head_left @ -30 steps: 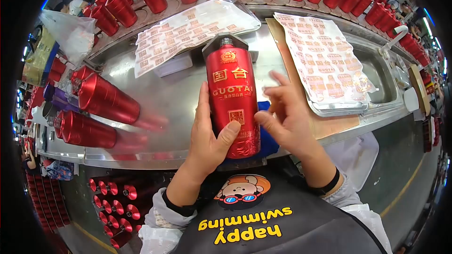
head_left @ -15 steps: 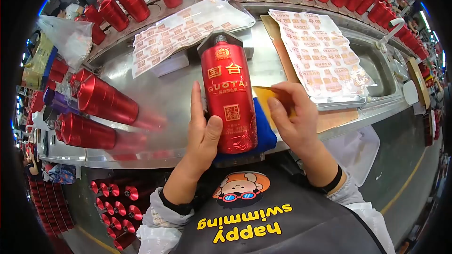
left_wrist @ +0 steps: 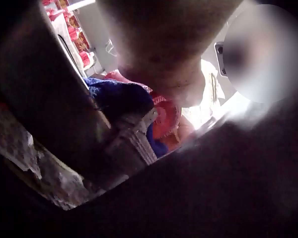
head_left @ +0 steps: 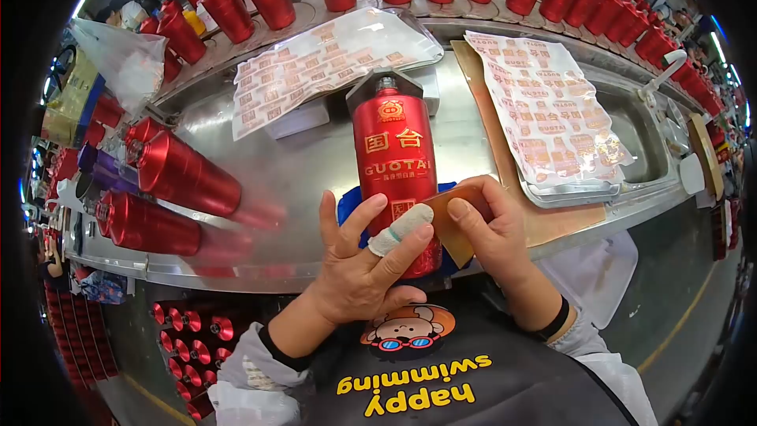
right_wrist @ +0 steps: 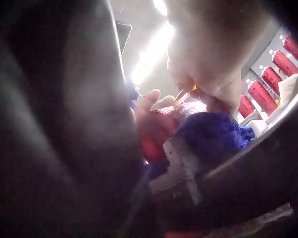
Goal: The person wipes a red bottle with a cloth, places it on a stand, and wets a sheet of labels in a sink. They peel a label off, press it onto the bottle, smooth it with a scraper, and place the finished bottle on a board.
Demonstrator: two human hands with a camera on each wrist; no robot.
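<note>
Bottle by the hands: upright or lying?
Lying: red bottle shows its printed front to the head camera, neck at the dark holder. Exact tilt: cannot tell.

Red bottle lettered in gold, amber-brown sheet, blue cloth, white paper printed pinkish-brown

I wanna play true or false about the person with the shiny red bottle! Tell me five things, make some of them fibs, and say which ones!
1. The right hand holds a thin amber piece by the red bottle. True.

2. The bottle's big letters are silver. False: they are gold.

3. One finger of the left hand wears a white cover. True.

4. The fabric peeking out beside the bottle is green. False: it is a blue cloth.

5. The apron says "happy swimming". True.
</note>
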